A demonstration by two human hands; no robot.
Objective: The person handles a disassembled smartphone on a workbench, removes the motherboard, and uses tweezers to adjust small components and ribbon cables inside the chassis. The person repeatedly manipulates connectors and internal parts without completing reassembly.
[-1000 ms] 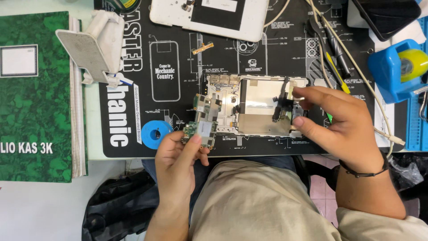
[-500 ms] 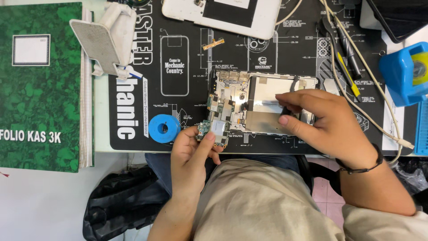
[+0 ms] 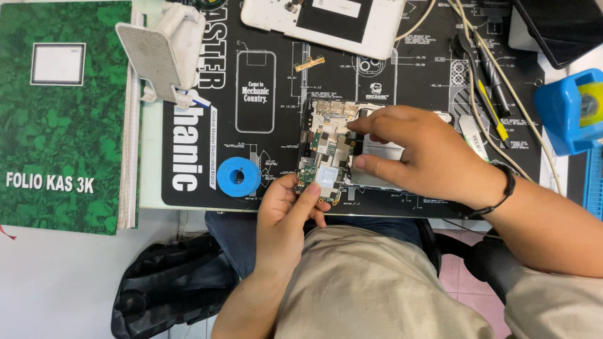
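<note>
Two hands work at the near edge of one black mat: the left hand and the right hand. One opened phone lies there, one white phone back at the far edge, one blue tape roll near the front, one green book beside the left edge.

We are looking down at a phone repair workbench: a black printed repair mat is covering the bench, an opened phone frame is lying near its front edge, and cables are trailing toward the right corner.
</note>
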